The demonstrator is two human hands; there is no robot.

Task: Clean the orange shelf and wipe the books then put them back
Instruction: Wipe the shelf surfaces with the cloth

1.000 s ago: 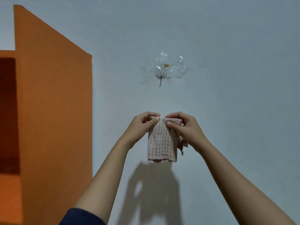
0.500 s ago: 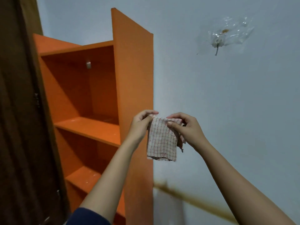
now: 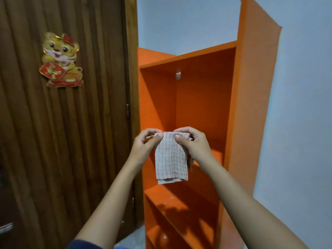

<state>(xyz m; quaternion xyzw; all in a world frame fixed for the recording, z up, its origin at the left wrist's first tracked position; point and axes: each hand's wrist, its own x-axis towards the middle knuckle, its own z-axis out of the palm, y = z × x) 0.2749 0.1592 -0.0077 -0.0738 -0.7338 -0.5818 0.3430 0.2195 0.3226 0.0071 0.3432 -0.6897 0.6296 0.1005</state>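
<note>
The orange shelf (image 3: 255, 105) stands upright against the pale wall, its compartments bare in this view, with no books in sight. A folded white cloth with thin red checks (image 3: 170, 159) hangs in front of the shelf's upper compartment. My left hand (image 3: 145, 146) pinches its top left corner and my right hand (image 3: 192, 144) pinches its top right corner. Both hands are held up at chest height, close together, just in front of the shelf opening.
A dark brown ribbed wooden door (image 3: 62, 141) fills the left, with a cartoon tiger sticker (image 3: 61, 60) on it and a metal handle (image 3: 6, 227) low at the left edge. A small white hook (image 3: 178, 75) sits inside the shelf's back panel. Pale blue wall lies right.
The view has swung left, from the bare wall and the shelf's side to the shelf front and the door. Both hands keep the same grip on the cloth.
</note>
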